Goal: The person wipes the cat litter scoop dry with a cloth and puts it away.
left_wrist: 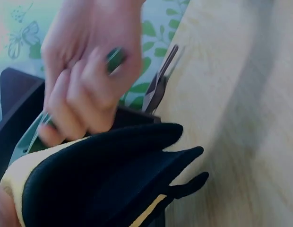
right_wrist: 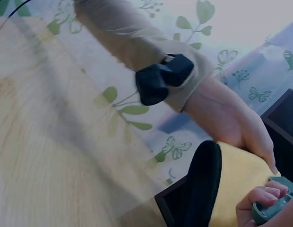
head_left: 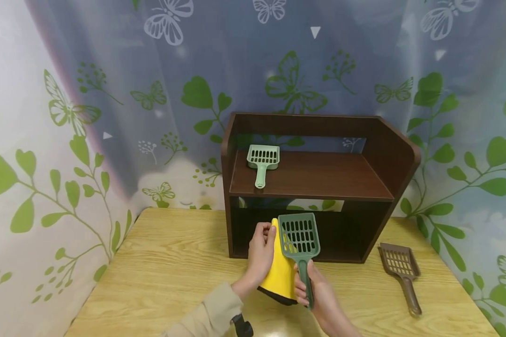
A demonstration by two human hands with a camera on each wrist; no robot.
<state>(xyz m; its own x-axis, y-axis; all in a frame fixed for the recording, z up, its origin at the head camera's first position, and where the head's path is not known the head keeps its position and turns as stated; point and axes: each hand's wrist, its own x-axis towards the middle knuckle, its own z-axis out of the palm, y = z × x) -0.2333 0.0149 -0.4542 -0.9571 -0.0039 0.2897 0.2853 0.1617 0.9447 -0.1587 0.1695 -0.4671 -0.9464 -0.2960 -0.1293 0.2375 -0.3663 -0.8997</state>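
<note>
Upright in my right hand (head_left: pixel 322 292) is a dark green litter scoop (head_left: pixel 302 257), gripped by its handle, with its slotted head upward. My left hand (head_left: pixel 261 252) holds a folded yellow cloth (head_left: pixel 278 274) with a black underside, fingers and thumb near its top edge. The cloth lies behind and beside the scoop's left edge. In the left wrist view, the fingers of my right hand (left_wrist: pixel 85 90) curl round the green handle, and the black side of the cloth (left_wrist: pixel 99 175) droops in folds. The right wrist view shows the cloth (right_wrist: pixel 238 182) close against the scoop (right_wrist: pixel 269 210).
A dark brown two-tier shelf (head_left: pixel 316 175) stands at the back of the wooden table (head_left: pixel 173 262). On its upper tier lies a light green litter scoop (head_left: pixel 262 166). A brown litter scoop (head_left: pixel 408 288) lies right of the shelf. Patterned curtains (head_left: pixel 109 56) surround the table.
</note>
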